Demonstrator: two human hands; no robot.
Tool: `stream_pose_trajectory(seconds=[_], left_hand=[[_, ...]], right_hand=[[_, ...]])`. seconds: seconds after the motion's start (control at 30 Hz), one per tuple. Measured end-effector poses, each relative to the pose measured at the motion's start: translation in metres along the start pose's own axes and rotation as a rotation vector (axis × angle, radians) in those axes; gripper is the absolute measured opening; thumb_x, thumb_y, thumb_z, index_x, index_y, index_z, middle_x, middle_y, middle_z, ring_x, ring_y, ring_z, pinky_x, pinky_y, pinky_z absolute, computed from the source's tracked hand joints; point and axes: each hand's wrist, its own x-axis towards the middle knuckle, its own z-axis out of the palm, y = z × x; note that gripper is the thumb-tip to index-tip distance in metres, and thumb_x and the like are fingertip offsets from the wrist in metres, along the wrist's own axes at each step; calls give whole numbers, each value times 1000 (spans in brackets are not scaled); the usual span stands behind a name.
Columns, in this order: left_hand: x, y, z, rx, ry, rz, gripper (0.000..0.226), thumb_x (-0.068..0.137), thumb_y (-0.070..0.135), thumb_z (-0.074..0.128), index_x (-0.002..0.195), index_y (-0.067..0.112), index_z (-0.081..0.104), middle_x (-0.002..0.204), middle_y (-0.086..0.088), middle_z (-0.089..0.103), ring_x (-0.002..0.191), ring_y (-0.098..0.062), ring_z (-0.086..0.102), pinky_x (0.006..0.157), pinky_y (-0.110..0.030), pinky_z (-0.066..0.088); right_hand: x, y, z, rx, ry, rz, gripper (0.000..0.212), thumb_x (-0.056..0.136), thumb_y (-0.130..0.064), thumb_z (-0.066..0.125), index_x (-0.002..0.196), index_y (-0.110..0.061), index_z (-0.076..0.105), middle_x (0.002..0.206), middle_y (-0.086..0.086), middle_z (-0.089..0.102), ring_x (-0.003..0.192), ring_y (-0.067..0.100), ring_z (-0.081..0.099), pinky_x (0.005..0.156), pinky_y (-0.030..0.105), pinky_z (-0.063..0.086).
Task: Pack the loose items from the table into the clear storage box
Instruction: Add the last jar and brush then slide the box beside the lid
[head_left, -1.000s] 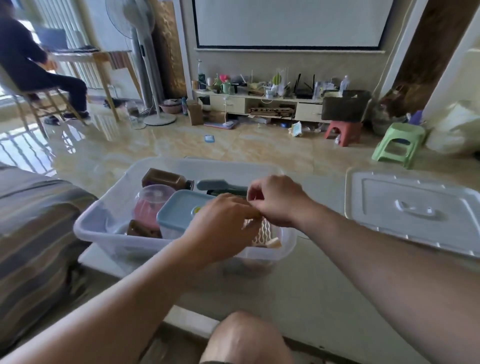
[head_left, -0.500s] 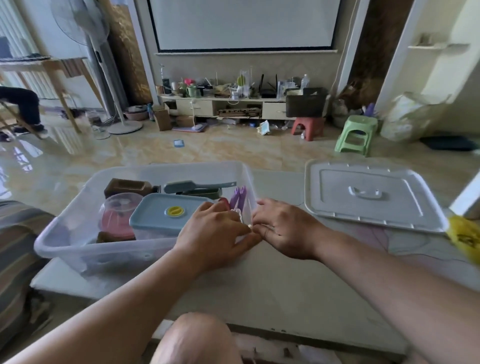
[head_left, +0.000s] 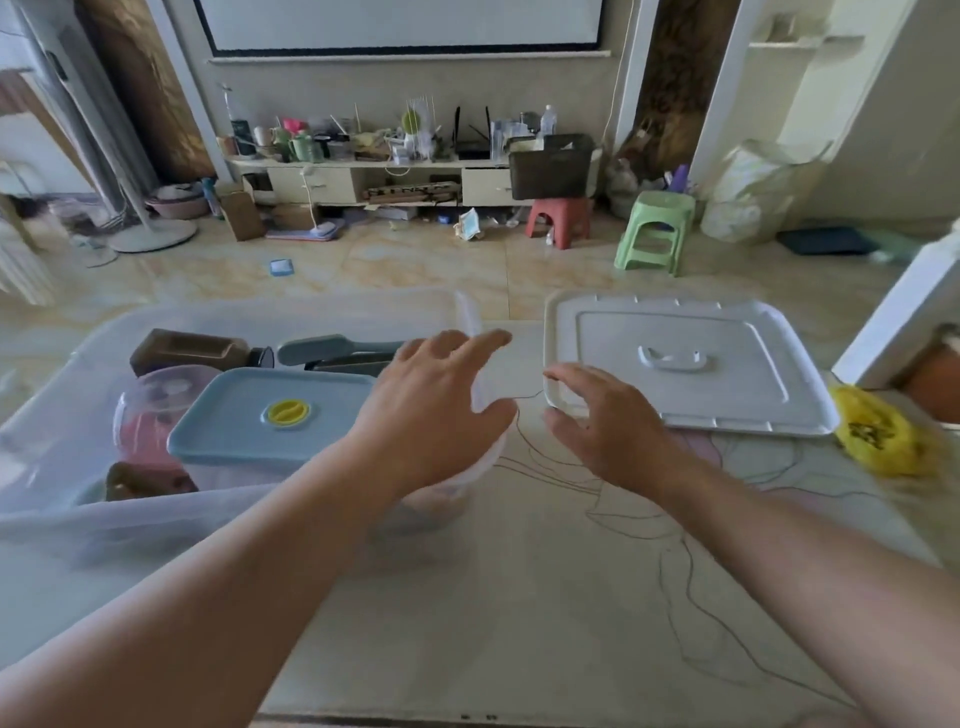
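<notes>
Table | clear storage box long axis left-right | white lid flat beside

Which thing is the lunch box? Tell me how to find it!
Look inside the clear storage box on the left of the table. The lunch box sits near its middle, just left of the person's left hand. It is the only flat pale-blue rectangle there, with a round yellow button on its lid.

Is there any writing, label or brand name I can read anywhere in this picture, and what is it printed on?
None can be read.
Yellow bag on the table: dark print, too blurred to read.
Long box under the far cabinet: dark lettering, too small to read.
Bottles on the cabinet: labels too small to read.
</notes>
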Motion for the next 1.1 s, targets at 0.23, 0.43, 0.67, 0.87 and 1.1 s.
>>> stream_pose_trajectory(seconds=[0.23,0.43,0.67,0.87,1.1], left_hand=[[47,31,29,97,-228,144,60,92,49,53,149,57,36,170,11,8,157,-25,-9,125,-50,-5],[42,42,30,323,-224,286,46,94,38,52,139,46,54,142,9,57,132,-25,48,114,-42,34],[-15,87,125,-110,-310,123,56,94,39,55,147,49,42,169,3,8,151,-26,17,120,-44,28],[-26,67,188,-312,-309,-519,100,90,41,60,161,41,-11,164,-5,-34,155,-37,-14,127,-48,7],[-41,64,188,-205,-130,-389,86,88,32,58,161,36,11,168,-5,-24,156,-30,-15,128,-43,4]], right_hand=[[22,147,18,-444,-394,460,54,92,-40,54,144,-25,51,148,5,43,131,31,44,106,44,45],[0,142,30,-463,-352,426,38,99,-35,42,132,-42,60,131,-4,51,122,29,42,98,48,49],[-84,83,-27,-238,-596,264,14,96,-32,62,102,-39,73,104,-15,68,99,8,64,79,22,41],[-131,151,-81,-207,-159,543,28,92,-23,64,117,-27,76,120,-6,65,116,20,61,102,35,48],[-135,214,-91,-256,-88,912,79,88,-39,63,158,-21,31,157,15,41,139,40,43,108,47,42]])
